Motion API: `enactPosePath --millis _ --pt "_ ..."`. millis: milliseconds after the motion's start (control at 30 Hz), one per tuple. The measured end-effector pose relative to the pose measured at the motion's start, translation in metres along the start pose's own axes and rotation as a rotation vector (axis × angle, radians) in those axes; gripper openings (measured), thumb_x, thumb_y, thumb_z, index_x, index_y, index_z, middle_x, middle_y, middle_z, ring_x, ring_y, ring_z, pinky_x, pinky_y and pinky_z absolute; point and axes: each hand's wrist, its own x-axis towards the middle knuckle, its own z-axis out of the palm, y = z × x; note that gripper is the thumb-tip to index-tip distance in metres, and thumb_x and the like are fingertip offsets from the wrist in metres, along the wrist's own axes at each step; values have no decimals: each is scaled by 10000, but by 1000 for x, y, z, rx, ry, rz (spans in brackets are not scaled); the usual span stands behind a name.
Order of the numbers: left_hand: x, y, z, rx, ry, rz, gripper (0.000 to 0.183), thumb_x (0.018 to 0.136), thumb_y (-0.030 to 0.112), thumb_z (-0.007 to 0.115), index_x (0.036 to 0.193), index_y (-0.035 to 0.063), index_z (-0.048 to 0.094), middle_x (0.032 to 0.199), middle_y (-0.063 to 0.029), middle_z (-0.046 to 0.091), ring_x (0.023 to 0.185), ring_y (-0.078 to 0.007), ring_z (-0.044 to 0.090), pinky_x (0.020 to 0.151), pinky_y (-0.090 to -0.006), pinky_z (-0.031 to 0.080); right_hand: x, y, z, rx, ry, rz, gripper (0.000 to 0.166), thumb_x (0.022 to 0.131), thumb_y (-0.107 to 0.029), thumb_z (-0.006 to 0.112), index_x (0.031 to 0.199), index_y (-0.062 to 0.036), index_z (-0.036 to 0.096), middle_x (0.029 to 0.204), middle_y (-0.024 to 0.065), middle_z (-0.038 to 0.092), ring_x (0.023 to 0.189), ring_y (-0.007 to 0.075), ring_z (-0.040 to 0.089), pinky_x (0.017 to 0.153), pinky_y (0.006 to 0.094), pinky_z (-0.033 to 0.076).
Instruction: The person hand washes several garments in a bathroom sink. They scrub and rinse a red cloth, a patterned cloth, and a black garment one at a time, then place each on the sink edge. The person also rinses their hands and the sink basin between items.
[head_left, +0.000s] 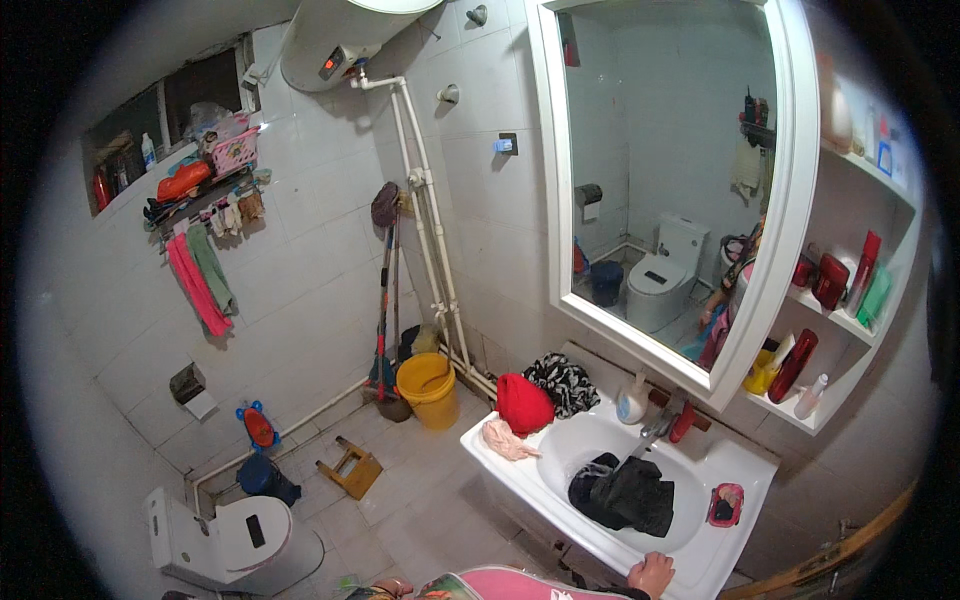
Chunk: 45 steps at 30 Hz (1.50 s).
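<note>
My right hand (651, 576) rests on the front rim of the white washbasin (739, 559), with nothing seen in it. At the bottom edge of the picture, part of my left hand (395, 586) shows beside my patterned sleeve; its fingers are hard to make out. Dark cloth (634, 495) lies bunched in the bowl, under water running from the metal faucet (658, 426). On the basin's left side sit a red cloth item (525, 405), a pale pink cloth (507, 440) and a black-and-white patterned cloth (562, 381). A pink soap dish (725, 505) stands at the right.
A pump bottle (632, 400) stands behind the bowl, below a white-framed mirror (667, 150) and side shelves (847, 322). On the floor are a yellow bucket (429, 394), a small wooden stool (352, 469), a dark blue bin (268, 480) and a toilet (255, 529) with a phone-like object on its lid.
</note>
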Motion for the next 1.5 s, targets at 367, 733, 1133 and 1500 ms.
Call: enactPosePath --millis 367,733,1133,1500 --pt "36 11 -56 752 137 439 249 839 196 521 1023 92 653 977 -159 660 888 -319 626 773 -409 506 2 9 38 55 -21 41 336 720 -203 598 1010 -34 602 1039 170 596 1023 354 524 873 516 393" --pt "26 211 -138 -514 556 346 193 871 91 568 1028 44 669 829 -35 649 714 -131 582 621 -271 478 11 -4 17 0 29 48 245 729 -173 568 946 -63 592 1004 88 611 969 293 526 766 448 412" --pt "51 381 -211 66 569 1236 257 740 -33 535 961 30 650 962 -149 639 913 -306 602 793 -384 493 17 -10 29 -55 -4 97 263 710 -152 530 962 -103 589 1066 84 626 996 295 533 781 444 427" --pt "99 391 -196 333 479 1262 346 756 63 572 1101 57 603 1149 -147 580 1104 -322 519 933 -432 409 23 -18 47 -131 -3 309 330 713 -166 533 1028 -98 607 1007 82 639 974 329 542 789 477 441"
